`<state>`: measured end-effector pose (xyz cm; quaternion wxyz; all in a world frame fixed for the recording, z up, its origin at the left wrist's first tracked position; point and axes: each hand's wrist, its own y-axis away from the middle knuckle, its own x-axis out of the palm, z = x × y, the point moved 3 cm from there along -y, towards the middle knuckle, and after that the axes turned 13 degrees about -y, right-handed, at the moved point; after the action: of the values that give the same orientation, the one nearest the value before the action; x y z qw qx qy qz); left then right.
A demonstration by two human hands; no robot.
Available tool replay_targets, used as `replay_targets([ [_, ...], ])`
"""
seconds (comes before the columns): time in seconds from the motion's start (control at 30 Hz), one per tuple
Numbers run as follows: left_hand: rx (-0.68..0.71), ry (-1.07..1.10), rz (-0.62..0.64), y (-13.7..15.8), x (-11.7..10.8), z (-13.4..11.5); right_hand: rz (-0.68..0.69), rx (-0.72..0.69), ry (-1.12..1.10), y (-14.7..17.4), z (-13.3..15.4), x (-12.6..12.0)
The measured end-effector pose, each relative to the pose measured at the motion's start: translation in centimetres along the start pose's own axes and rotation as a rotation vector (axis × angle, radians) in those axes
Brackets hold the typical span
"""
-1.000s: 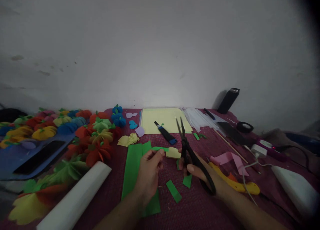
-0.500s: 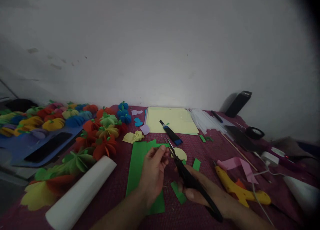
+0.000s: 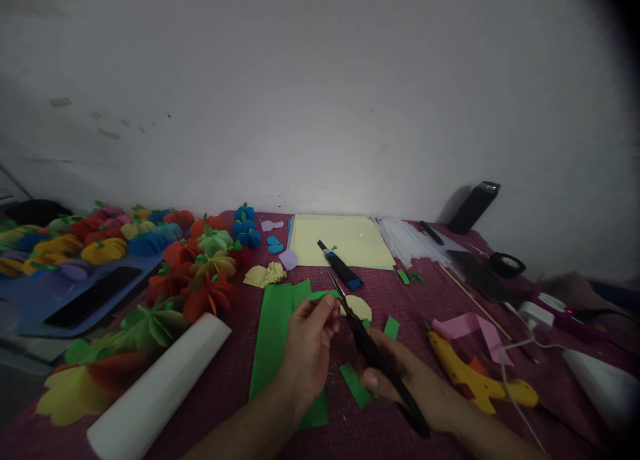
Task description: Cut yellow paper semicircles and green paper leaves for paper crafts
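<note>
My left hand (image 3: 313,343) pinches a small green paper piece (image 3: 324,294) between thumb and fingers. Wrapped round the handles of black scissors (image 3: 370,347), my right hand (image 3: 405,373) holds them with the blades pointing up and left, close beside the green piece. Beneath my left hand lie larger green sheets (image 3: 273,333). Green offcuts (image 3: 355,383) are scattered near my right hand. A pale yellow paper shape (image 3: 357,307) sits just behind the scissors, and a black craft knife (image 3: 341,268) rests farther back.
Rows of colourful paper pumpkins (image 3: 210,260) fill the left, with a white roll (image 3: 160,387) in front. Pale yellow sheets (image 3: 345,237) lie at the back. On the right are a yellow glue gun (image 3: 475,377), pink ribbon (image 3: 473,328), white cable and a black bottle (image 3: 473,207).
The scissors have shifted slightly left and closer to the green piece, and their blades look nearer together. My left hand stays nearly in place, still pinching the paper. The view has shifted slightly.
</note>
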<state>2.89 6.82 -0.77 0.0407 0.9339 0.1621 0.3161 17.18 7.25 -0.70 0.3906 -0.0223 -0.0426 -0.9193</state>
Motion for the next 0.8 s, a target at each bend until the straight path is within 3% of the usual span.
replay_targets([
  [0.43,0.007,-0.054,0.005,0.11,-0.1,0.02,0.162,0.034,-0.119,0.24,-0.07,0.33],
  [0.8,-0.014,-0.031,0.012,0.48,0.23,0.06,0.166,-0.001,-0.08,-0.03,0.14,0.68],
])
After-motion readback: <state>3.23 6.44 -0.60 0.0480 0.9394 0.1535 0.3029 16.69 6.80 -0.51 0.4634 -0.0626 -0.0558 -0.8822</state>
